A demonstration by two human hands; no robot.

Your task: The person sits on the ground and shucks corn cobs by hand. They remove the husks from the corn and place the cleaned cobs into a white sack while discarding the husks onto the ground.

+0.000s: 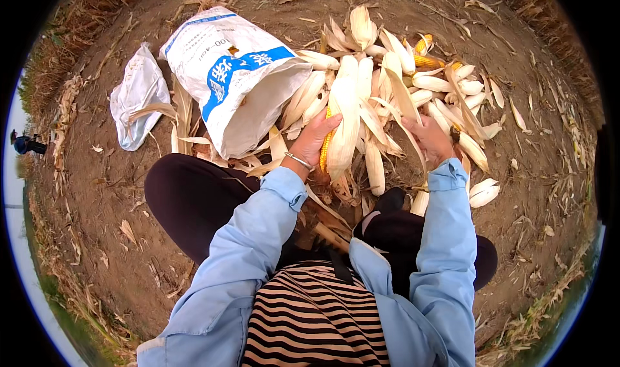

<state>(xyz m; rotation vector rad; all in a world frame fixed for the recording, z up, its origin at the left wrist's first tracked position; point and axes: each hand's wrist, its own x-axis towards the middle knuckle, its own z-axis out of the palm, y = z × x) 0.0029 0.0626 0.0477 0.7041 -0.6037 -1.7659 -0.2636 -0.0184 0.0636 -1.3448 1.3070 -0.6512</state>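
My left hand [314, 142], with a metal bangle at its wrist, grips a corn cob [343, 125] partly covered by pale husk; yellow kernels show along its left side. My right hand [428, 137] holds a strip of dry husk [403, 93] that hangs down past the fingers. Around and beyond both hands lies a heap of corn ears [433, 84], mostly in their husks, with a few bare yellow cobs [428, 62] at the back. To the left of the heap, a white woven sack [193, 71] with blue print lies on its side, its mouth towards my left hand.
A smaller white plastic bag [140, 93] lies on the soil left of the sack. Loose husks [181, 110] are strewn around the sack. My bent legs [193, 197] are close below the heap. A single husked ear [483, 192] lies at the right. A distant person [29, 144] is at the far left.
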